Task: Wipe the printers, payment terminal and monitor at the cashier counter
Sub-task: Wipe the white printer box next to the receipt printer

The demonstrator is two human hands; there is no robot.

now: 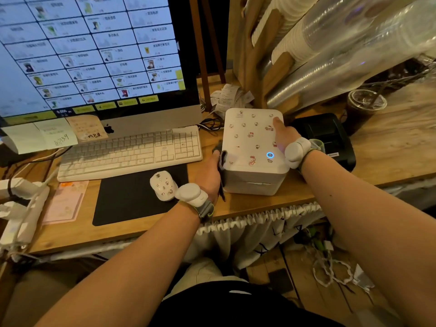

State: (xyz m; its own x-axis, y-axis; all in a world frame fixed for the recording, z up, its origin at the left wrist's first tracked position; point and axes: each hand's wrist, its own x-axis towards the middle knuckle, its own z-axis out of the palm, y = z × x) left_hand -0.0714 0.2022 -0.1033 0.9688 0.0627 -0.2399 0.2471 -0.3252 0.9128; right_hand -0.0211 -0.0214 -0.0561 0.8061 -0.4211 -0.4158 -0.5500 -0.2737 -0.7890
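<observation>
white printer [250, 142] on table [259, 206] just right of keyboard [129, 152], between both hands. left hand [208, 173] grips dark cloth [222, 159] against its left side. right hand [284, 134] clasps its top right edge, thumb on top. black printer [330, 135] just right.

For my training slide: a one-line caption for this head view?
Left hand holds a dark cloth against the white printer; right hand grips its right edge.
</observation>
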